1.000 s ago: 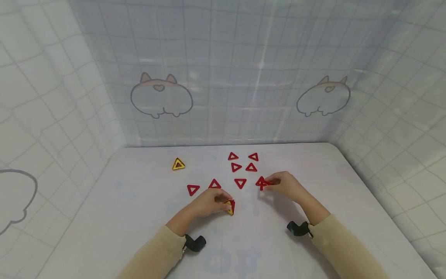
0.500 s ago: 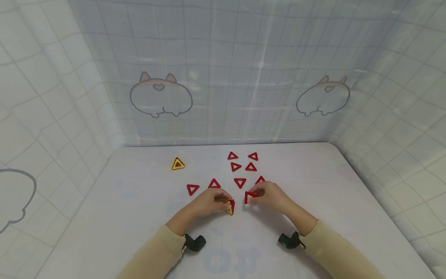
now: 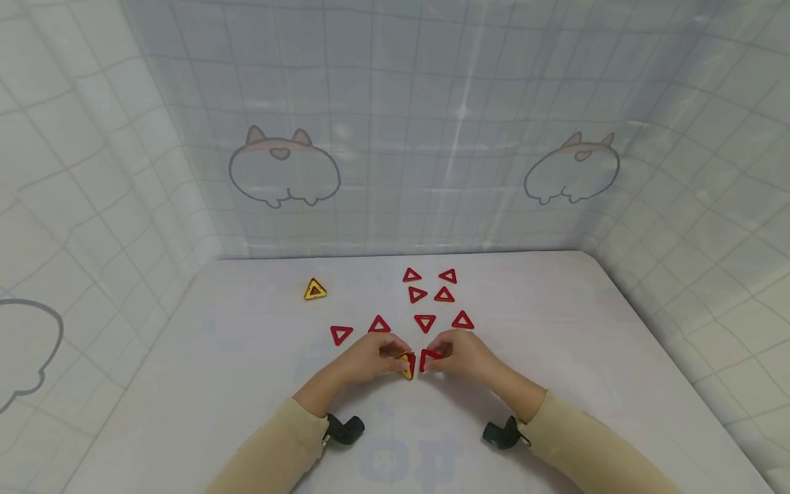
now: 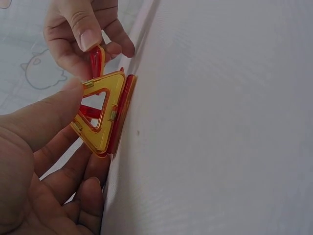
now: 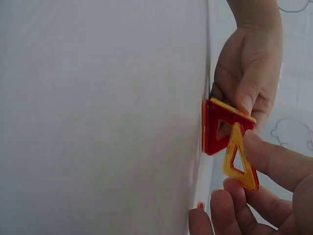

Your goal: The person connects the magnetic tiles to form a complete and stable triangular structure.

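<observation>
White tabletop [image 3: 555, 309], glossy hollow triangles [image 4: 115, 90], pinching hands [image 3: 369, 358] [image 3: 466, 353]

yellow triangle [image 4: 108, 105] in left hand [image 4: 24, 156]; red and orange piece [image 4: 96, 62] in right hand [image 4: 73, 29]

In the head view, the left fingers [image 3: 392, 368] hide part of the yellow triangle [image 3: 408, 374], the bottom edge cuts both sleeves [image 3: 271, 442], and the desk print [image 3: 384, 463] is unreadably faint.
</observation>
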